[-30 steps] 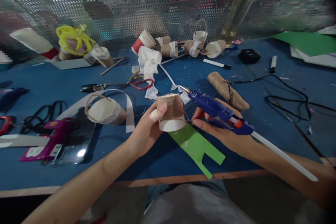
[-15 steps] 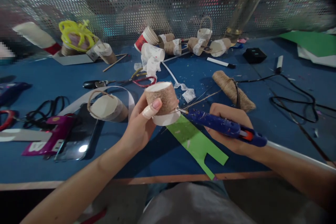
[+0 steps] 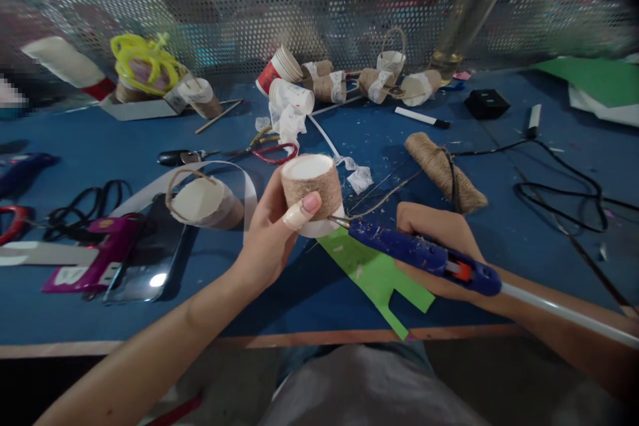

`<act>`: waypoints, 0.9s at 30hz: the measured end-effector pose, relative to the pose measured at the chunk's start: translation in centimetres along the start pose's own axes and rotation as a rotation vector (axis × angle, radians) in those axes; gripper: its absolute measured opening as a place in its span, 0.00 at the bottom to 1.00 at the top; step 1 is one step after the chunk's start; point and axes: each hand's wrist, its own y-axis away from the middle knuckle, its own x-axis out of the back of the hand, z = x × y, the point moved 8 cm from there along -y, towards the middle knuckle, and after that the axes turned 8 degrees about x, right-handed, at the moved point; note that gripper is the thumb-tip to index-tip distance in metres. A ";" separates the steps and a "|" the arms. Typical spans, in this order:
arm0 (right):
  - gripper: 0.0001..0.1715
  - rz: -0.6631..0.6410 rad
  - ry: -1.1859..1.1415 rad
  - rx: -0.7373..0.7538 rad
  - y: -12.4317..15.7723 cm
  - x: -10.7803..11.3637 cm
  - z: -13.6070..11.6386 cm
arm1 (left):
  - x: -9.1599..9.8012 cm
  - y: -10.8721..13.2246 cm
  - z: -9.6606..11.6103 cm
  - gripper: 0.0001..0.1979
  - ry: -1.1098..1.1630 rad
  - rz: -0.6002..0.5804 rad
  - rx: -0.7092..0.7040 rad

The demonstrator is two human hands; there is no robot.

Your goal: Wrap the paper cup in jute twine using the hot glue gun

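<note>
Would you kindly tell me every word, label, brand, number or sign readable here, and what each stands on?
No text can be read with certainty.
Blue glue gun: pale marks, too blurred to read.
Purple glue gun: white patches, any lettering too blurred.
White paper cup: faint marks, too small to read.
Black box: small marks, too small to read.

Lettering: none legible to you. Marking [image 3: 423,238] on the blue glue gun [image 3: 389,243] in your right hand [image 3: 442,227]: too blurred to read. Pale label patches [image 3: 68,278] on the purple glue gun [image 3: 114,238] to your left: likewise unreadable.
</note>
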 end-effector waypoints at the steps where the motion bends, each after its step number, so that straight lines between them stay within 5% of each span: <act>1: 0.19 -0.001 0.016 0.006 0.0 0.0 -0.1 | 0.0 0.0 0.0 0.25 -0.001 -0.004 -0.001; 27: 0.18 0.054 0.049 -0.121 -0.1 0.9 0.7 | 0.8 0.4 0.2 0.19 0.042 0.145 0.113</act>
